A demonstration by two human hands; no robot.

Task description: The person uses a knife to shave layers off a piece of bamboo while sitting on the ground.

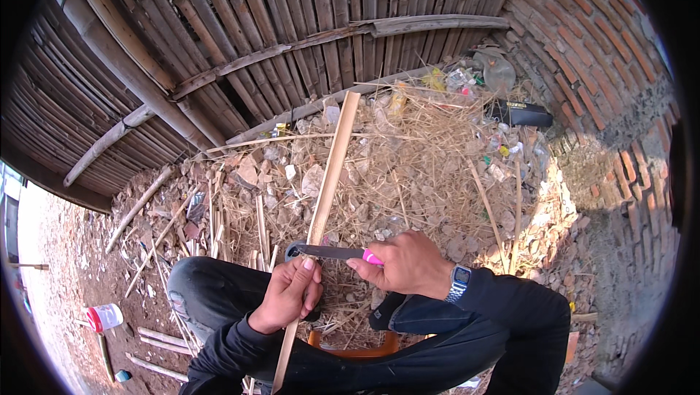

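Observation:
A long, pale split bamboo strip slants up and away in front of me, its lower end passing over my left leg. Closed around its lower part is my left hand, thumb on top. My right hand grips a knife by its pink handle. The dark blade points left and lies across the strip just above my left thumb; whether its edge is in the bamboo I cannot tell. A watch with a metal band sits on my right wrist.
Bamboo slat wall stands ahead, brick wall at right. Straw, rubble and litter cover the ground, with a black box-like object near the corner. Loose bamboo sticks and a red-and-clear plastic tub lie left. Something orange shows between my legs.

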